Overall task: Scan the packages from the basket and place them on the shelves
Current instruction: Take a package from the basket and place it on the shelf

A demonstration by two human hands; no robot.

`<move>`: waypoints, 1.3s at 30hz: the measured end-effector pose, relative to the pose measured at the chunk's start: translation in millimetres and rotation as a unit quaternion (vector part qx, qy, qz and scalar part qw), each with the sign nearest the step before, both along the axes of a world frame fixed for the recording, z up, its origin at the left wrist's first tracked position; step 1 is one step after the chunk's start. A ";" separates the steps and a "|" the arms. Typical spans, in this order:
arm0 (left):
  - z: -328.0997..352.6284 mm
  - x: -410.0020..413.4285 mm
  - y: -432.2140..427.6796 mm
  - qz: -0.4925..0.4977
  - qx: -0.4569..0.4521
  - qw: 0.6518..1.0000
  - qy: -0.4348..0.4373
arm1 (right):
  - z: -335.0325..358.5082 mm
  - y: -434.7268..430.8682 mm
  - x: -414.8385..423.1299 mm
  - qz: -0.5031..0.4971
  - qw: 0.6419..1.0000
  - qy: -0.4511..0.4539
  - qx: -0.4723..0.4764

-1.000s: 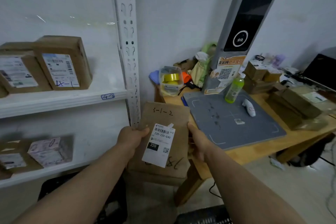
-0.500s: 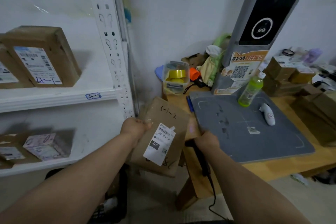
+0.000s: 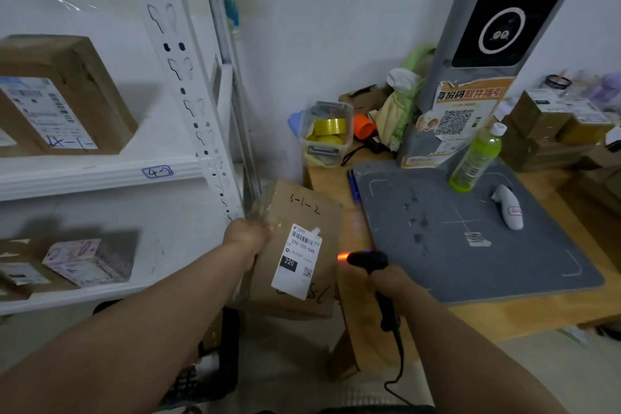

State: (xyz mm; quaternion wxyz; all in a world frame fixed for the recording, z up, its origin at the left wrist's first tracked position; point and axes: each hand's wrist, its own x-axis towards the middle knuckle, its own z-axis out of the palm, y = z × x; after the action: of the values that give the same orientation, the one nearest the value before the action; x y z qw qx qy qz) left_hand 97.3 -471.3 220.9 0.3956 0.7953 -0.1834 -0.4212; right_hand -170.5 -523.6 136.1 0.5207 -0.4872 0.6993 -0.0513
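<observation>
Right hand (image 3: 395, 282) now grips scanner (image 3: 368, 260) — lit, beside package (image 3: 295, 245).

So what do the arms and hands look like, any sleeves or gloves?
The left forearm and right forearm are bare to the picture's edge, without sleeves. The left hand and right hand wear no gloves; no watch, bracelet or ring shows.

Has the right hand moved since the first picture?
Yes. The right hand left the package, shifting slightly right from the shelf post, and grips the barcode scanner.
</observation>
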 end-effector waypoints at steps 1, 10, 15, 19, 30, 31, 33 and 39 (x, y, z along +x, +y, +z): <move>0.4 -3.1 -1.2 0.002 -0.004 1.000 0.005 | 11.2 1.2 -7.4 -0.048 0.997 -0.052 0.012; 11.6 -31.7 -17.6 -0.044 -0.007 0.999 -0.009 | 93.2 3.8 -13.6 0.020 0.967 -0.242 0.076; 25.8 -24.1 -23.7 -0.060 -0.049 0.997 -0.006 | 96.9 5.6 -7.3 0.039 0.952 -0.295 0.074; 40.4 -33.7 -28.3 -0.117 -0.062 0.991 0.003 | 100.2 1.7 -17.2 0.016 0.952 -0.300 0.065; 62.2 -59.9 -47.6 -0.078 -0.087 0.993 0.016 | 116.9 0.1 -34.1 -0.094 0.942 -0.320 0.030; 58.3 -64.3 -46.6 -0.066 -0.088 0.994 0.012 | 118.6 0.8 -32.4 -0.102 0.940 -0.326 0.027; 50.7 -72.2 -44.5 -0.038 -0.093 0.995 -0.012 | 121.7 2.1 -30.1 -0.114 0.938 -0.328 0.021; 42.7 -89.6 -43.1 0.005 -0.129 0.990 -0.061 | 130.0 1.9 -27.0 -0.119 0.927 -0.356 0.000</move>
State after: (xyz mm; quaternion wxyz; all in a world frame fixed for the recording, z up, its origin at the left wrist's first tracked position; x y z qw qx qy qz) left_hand 7.7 -514.3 263.6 0.4849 0.7628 -0.2555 -0.3431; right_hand -197.5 -521.7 266.1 0.7253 -0.3499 0.5211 -0.2828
